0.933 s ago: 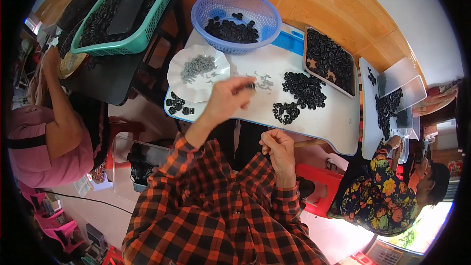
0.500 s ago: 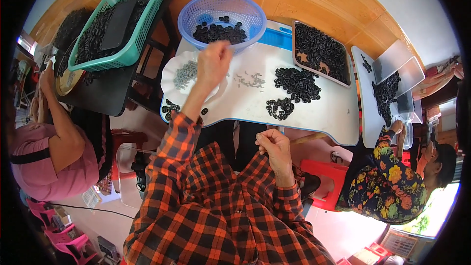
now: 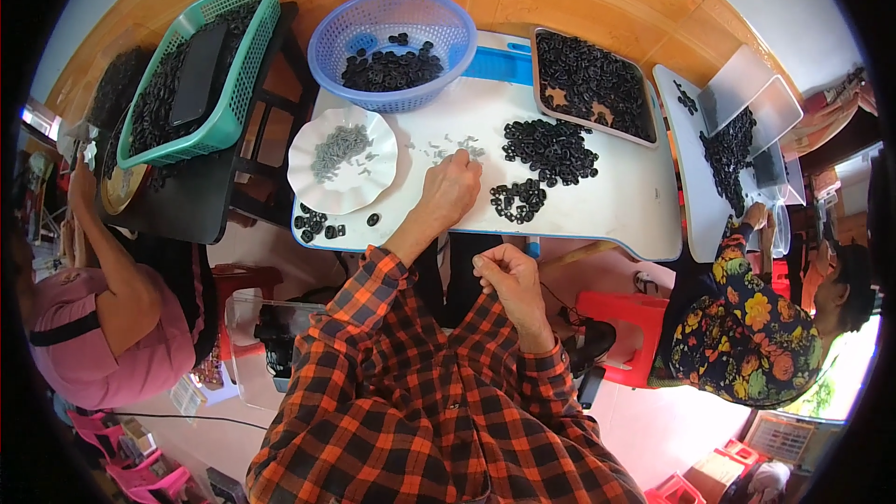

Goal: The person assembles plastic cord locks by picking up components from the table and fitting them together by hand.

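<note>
My left hand (image 3: 452, 190) reaches over the white table (image 3: 425, 213), fingertips bunched down at a small scatter of grey pegs (image 3: 474, 147). Whatever those fingers pinch is hidden beneath them. Just in front of the table's near edge, my right hand (image 3: 513, 287) is held closed, thumb against the curled fingers; anything inside is too small to make out. Small black ring-like parts (image 3: 549, 151) lie heaped right of my left hand, with a smaller cluster of the same parts (image 3: 518, 201) nearer me. On the left, a scalloped white plate (image 3: 347, 189) carries more grey pegs (image 3: 338, 151).
A blue colander (image 3: 327, 56) with black parts stands at the back. A metal tray (image 3: 607, 126) of black parts is back right. Several loose black parts (image 3: 315, 222) lie by the plate. A green basket (image 3: 245, 98) stands left. People sit on both sides.
My left hand has moved from over the blue colander down to the grey pegs on the table. My right hand stays closed near the table edge. The whole view has shifted slightly.
</note>
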Demonstrator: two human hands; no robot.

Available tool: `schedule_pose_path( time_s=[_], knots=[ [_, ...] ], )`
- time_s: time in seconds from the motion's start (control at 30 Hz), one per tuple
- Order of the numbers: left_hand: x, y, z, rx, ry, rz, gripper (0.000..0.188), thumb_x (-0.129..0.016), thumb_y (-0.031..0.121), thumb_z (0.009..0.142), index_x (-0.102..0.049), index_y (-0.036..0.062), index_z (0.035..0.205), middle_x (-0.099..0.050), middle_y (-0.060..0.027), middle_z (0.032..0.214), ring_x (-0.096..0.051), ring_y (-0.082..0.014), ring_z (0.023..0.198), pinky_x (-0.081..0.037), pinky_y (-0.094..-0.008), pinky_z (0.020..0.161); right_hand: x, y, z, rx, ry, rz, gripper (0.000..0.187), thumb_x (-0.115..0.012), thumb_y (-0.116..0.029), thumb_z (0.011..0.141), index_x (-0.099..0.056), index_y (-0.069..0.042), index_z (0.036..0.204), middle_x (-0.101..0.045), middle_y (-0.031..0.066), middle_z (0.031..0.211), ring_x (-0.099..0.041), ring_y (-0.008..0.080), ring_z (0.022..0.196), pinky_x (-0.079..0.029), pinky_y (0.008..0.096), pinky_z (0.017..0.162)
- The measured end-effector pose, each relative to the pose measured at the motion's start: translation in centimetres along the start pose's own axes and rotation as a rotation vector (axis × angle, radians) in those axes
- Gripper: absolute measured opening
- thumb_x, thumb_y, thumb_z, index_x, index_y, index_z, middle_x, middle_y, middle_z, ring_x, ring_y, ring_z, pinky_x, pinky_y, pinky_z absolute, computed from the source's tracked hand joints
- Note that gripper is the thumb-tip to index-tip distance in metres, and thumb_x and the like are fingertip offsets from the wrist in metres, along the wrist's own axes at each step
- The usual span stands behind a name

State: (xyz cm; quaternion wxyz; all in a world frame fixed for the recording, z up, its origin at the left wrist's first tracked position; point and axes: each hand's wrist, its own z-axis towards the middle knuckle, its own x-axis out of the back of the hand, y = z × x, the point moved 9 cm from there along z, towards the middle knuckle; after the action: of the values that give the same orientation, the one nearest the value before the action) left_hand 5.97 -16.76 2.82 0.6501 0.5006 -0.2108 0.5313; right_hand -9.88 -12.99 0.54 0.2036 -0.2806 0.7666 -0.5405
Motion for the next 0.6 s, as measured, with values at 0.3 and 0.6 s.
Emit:
schedule_pose_path(
  time_s=[0.3, 0.6],
  knots=[
    [0.9, 0.9, -0.7, -0.028, 0.047, 0.035, 0.003, -0.056, 0.003, 0.074, -0.056, 0.0003, 0.076, -0.054, -0.0134, 0.080, -0.060, -0.0304, 0.073, -0.051, -0.0395, 0.058, 1.1, 0.1, 0.3, 0.068, 0.075, -0.040, 0.014, -0.065, -0.016, 0.087, -0.061, -0.002, 0.086, -0.061, 0.0006, 0.074, -0.053, 0.0047, 0.062, -0.045, 0.0183, 0.054],
    [0.3, 2.7, -8.1, 0.427, -0.366, -1.054, 0.012, -0.060, 0.011, 0.087, -0.063, -0.0006, 0.090, -0.060, -0.0033, 0.069, -0.053, -0.0062, 0.058, -0.045, -0.0229, 0.051, 3.0, -1.8, 0.2, 0.278, 0.265, 0.061, 0.015, -0.063, -0.012, 0.089, -0.064, -0.001, 0.098, -0.061, 0.0000, 0.080, -0.054, 0.0048, 0.069, -0.047, 0.0200, 0.059]
  ],
)
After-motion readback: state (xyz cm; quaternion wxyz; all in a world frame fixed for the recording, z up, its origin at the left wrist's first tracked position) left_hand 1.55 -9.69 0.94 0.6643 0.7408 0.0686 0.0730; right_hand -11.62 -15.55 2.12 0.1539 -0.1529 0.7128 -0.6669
